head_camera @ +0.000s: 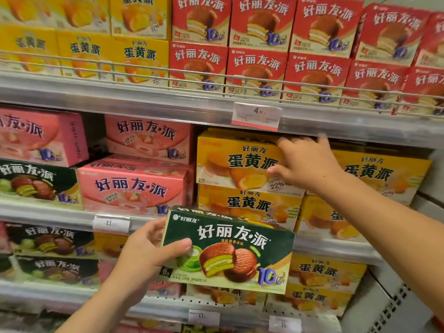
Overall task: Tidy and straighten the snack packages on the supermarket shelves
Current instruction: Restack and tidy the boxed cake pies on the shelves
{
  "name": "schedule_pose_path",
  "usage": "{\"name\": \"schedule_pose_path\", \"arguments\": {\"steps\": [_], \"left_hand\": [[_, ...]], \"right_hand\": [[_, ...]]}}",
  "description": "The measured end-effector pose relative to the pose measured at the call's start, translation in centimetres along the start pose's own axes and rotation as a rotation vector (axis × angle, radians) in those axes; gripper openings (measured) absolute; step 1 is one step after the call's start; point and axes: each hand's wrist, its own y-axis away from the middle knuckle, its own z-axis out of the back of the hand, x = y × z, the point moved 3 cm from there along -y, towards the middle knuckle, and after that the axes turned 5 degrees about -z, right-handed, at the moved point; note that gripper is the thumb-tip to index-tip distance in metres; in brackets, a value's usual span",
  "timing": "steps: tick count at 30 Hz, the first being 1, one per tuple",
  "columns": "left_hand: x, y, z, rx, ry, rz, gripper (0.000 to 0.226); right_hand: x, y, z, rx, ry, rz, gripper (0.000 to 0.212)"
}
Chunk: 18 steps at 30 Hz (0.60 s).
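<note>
Fingers of the left hand curl round the left end of a green box, thumb flat on its front, holding it in the air before the middle shelf's front edge. Right hand grips the right end of the top yellow box, fingers hooked over its upper edge (thumb on the front face). That box sits on another yellow one, just right of the pink boxes.

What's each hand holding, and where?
Left hand grips the green box at its left end. Right hand grasps the top yellow box at its upper right edge.
</note>
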Motion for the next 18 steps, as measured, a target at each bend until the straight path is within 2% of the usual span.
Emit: {"name": "schedule_pose_path", "arguments": {"steps": [5,13,18], "left_hand": [[0.0,-0.3,0.9,-0.021,-0.017,0.012,0.087],[0.5,-0.8,1.2,-0.030,-0.017,0.030,0.084],[-0.2,-1.4,0.8,-0.025,-0.012,0.026,0.085]], "right_hand": [[-0.6,-1.2,-1.2,0.074,-0.060,-0.069,0.065],[-1.3,-2.0,-1.8,0.154,-0.125,-0.123,0.076],[-1.4,-2.0,-1.9,0.157,-0.149,-0.112,0.072]]}}
